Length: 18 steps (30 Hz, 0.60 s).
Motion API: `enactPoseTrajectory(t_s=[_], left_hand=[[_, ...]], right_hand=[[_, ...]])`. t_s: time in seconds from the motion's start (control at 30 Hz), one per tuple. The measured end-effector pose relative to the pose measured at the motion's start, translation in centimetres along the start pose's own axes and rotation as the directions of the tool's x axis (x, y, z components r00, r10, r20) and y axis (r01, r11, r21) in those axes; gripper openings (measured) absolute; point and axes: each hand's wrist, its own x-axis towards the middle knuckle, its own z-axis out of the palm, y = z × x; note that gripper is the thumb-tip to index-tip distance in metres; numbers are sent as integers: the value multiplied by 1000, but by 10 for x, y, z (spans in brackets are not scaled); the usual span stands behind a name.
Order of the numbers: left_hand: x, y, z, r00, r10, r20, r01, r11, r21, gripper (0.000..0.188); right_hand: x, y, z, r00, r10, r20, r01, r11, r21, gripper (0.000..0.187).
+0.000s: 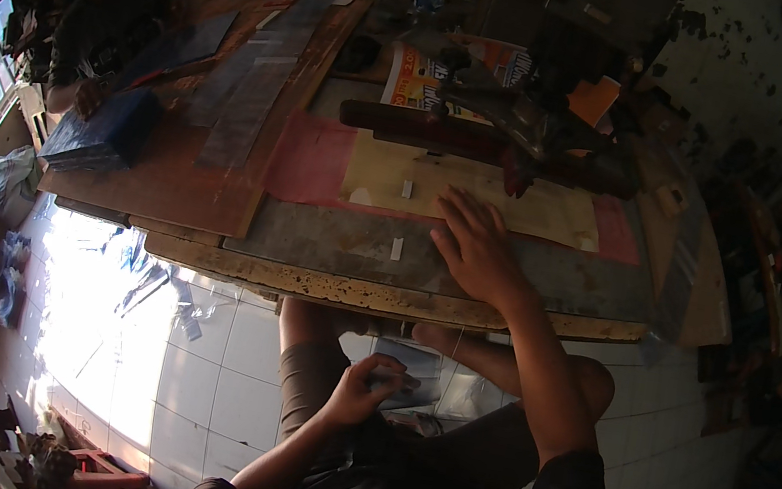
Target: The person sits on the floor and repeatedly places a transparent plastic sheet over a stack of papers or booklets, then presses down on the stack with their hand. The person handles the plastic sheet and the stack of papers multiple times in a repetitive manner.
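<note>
The yellow sheet (547, 212) looks laid flat; what's left to do isn't clear. The right hand (478, 258) rests wide on it; at seven o'clock, the left hand (363, 392) curls, but I can't tell around what.

Spans the middle of the view as a worn table (310, 245), grey on top with a chipped, yellowish front edge, and bears on the left a large brown board (151, 193) topped by long clear plastic strips (258, 88) and a dark blue block-shaped stack (104, 136). Holds in the centre a pink sheet (307, 161) showing at both ends of a pale yellow sheet (377, 172), a small white tag (397, 249) on the grey surface nearer the front edge, and at the back a dark machine (521, 117) with a long dark-red bar (409, 124). Gives way below to a white tiled floor (220, 376) littered with clear plastic scraps (191, 316)
</note>
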Motion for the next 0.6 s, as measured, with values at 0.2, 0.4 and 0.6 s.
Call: enactPoseTrajectory(t_s=[0.2,0.4,0.6], left_hand=[[1,-13,-2,1000,-5,-22,5,1000,13,21],[3,-8,-1,1000,-8,4,8,999,34,21],[4,-8,-2,999,-7,33,5,999,53,23]], right_hand=[[0,0,-1,1000,4,5,-4,1000,13,52],[1,0,0,1000,11,2,-11,1000,18,53],[1,1,1,1000,12,9,-12,1000,2,53]])
